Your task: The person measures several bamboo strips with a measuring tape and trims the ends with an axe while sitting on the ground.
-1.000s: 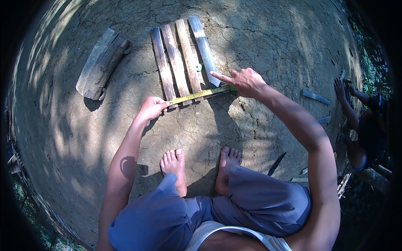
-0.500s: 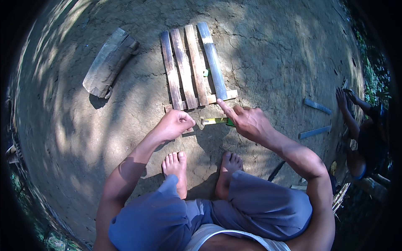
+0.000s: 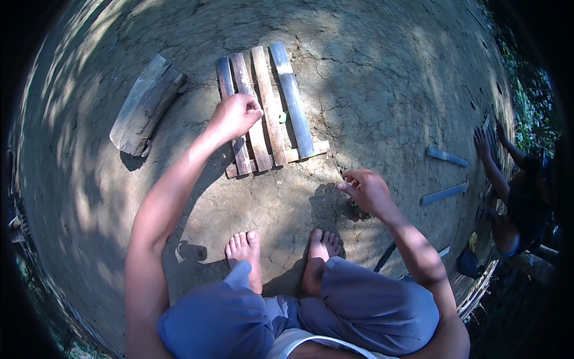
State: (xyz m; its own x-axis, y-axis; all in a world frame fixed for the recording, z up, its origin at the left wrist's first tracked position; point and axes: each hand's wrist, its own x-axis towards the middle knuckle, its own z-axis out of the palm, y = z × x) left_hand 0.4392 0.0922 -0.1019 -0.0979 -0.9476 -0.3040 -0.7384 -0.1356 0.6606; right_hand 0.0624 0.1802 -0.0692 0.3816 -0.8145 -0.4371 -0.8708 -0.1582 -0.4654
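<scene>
Four wooden slats, one of them a blue-grey slat (image 3: pixel 293 99) at the right end, lie side by side with gaps, their near ends on a crosspiece (image 3: pixel 321 147). My left hand (image 3: pixel 234 115) is over the two left slats, fingers curled in; what they hold, if anything, is hidden. A small green object (image 3: pixel 283 118) shows beside the third slat. To the right of the slats, my right hand (image 3: pixel 368 190) is above the ground, thumb and fingers apart. Below it lies a dark tape measure with some green (image 3: pixel 357 210), partly hidden by the hand.
A split log (image 3: pixel 146 107) lies on the dirt at left. Two blue-grey strips, one nearer (image 3: pixel 444 193), lie at right. Beyond them a person (image 3: pixel 526 185) rests both hands near the ground. A dark object (image 3: pixel 469 263) is at lower right; my bare feet (image 3: pixel 245 254) are below the slats.
My left hand has moved up and forward over the slats. My right hand has left the crosspiece, moving right and down. The yellow tape blade below the slats no longer shows.
</scene>
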